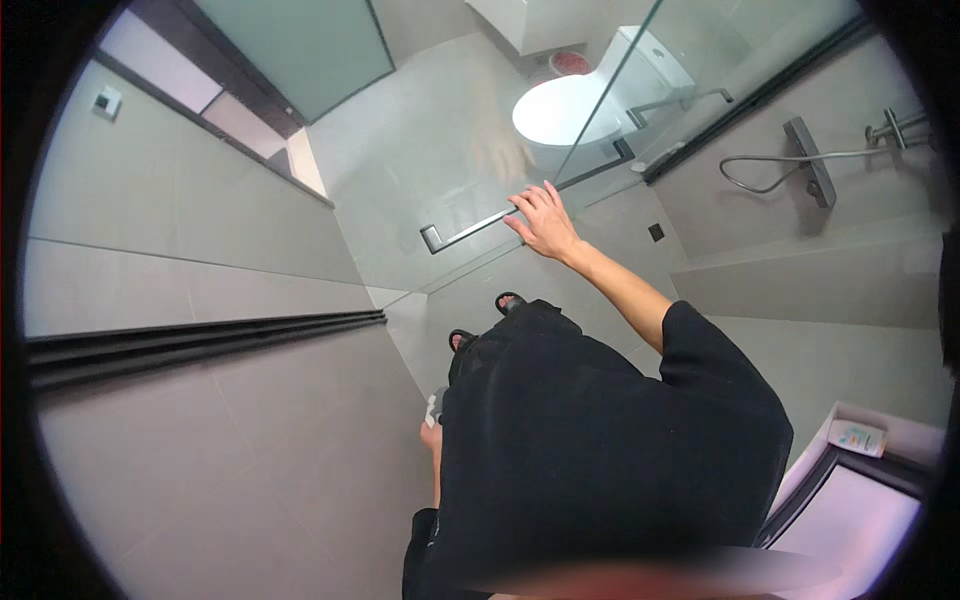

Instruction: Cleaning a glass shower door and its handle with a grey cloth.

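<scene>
My right hand (549, 227) is stretched out at a metal bar handle (474, 227) on a clear glass shower door (465, 268). Its fingers are apart and straight, with the thumb just below the bar. Whether they press on the bar or only hover by it is hard to see. Low at my left side, my left hand (430, 435) holds a small white and grey object (433, 409). My dark clothing covers part of that object and of the hand, so its kind is unclear.
Beyond the glass stands a white toilet (564, 112), with a reddish bin (570, 64) behind it. A shower mixer (810, 163) with a hose is on the right wall. Black rails (210, 341) run along the left wall. A bottle (859, 437) sits in a recess at lower right.
</scene>
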`<state>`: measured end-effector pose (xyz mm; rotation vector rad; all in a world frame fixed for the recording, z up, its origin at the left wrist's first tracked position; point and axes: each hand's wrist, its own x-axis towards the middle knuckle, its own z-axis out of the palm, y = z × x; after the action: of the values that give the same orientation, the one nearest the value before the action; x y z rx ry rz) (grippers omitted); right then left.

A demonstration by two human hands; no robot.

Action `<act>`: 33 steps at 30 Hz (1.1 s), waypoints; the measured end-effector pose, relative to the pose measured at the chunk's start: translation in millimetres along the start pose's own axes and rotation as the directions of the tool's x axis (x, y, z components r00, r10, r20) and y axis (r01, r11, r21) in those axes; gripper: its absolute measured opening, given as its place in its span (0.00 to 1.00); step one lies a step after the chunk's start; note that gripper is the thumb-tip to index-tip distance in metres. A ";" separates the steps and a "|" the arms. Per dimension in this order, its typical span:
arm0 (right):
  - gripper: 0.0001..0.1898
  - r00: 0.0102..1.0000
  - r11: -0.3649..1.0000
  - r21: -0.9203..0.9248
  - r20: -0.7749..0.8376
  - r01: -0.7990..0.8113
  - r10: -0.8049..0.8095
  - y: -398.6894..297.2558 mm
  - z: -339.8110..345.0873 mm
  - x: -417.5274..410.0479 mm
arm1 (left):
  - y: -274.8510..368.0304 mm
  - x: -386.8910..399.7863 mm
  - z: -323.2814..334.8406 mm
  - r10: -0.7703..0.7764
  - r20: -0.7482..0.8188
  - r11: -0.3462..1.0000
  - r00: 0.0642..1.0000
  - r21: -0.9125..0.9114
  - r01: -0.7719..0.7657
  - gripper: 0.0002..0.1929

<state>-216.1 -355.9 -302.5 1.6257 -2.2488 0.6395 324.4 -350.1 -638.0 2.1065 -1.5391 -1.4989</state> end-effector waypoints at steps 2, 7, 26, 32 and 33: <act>0.25 0.990 0.988 -0.061 0.008 -0.143 0.144 0.4 2.4 -5.0 | 15.4 17.9 -12.3 0.027 0.000 0.999 1.000 -0.022 -0.027 0.16; 0.26 0.943 0.947 -0.145 0.132 -0.285 0.304 -12.9 1.0 9.8 | 67.5 27.4 -57.1 0.013 0.032 0.998 0.999 -0.068 -0.011 0.16; 0.36 0.579 0.660 0.056 -0.429 -0.749 0.693 -37.5 64.8 -19.2 | 88.7 36.2 -187.4 0.244 -0.135 0.969 0.960 -0.015 -0.248 0.17; 0.39 0.148 -0.037 0.725 0.190 -0.688 0.971 -58.4 75.0 -1.2 | 153.1 42.2 -217.7 0.304 -0.175 0.952 0.937 0.021 -0.305 0.15; 0.38 0.208 0.014 0.765 0.158 -0.644 0.965 -55.8 81.6 -0.5 | 169.3 50.4 -223.0 0.313 -0.155 0.950 0.937 0.029 -0.312 0.15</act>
<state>-161.2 -412.0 -362.6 -0.2344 -2.4825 2.1610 384.0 -561.5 -457.2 1.8219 -1.7174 -1.1912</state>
